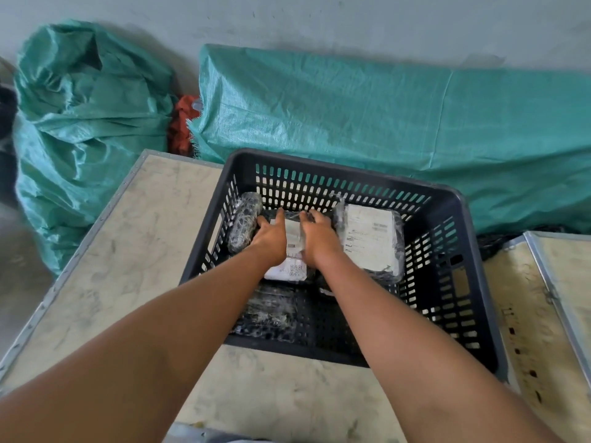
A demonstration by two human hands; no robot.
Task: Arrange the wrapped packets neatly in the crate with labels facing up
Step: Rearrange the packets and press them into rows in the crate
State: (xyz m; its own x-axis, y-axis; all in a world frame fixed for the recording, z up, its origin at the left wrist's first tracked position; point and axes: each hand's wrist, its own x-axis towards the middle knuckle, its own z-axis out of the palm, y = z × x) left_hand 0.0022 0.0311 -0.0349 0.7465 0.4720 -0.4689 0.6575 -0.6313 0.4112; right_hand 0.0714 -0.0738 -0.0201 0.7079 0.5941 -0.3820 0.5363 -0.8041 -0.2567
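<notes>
- The black crate [473, 282] on the table [128, 251] holds four wrapped packets.
- The left packet [244, 222] is narrow with no label showing. Its long axis runs away from the person.
- The near packet [268, 311] lies dark side up.
- The middle packet [292, 247] lies label up, lengthwise front to back. The left hand [270, 236] and right hand [319, 236] grip it side by side.
- The right packet [371, 238] lies label up.

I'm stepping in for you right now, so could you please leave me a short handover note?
Hands: left hand and right hand both grip the middle packet, label up, in the crate.
Done: right packet lies label up beside it.
Remaining: left packet, against the left wall, and front packet show no label; turn them and line all four up.
</notes>
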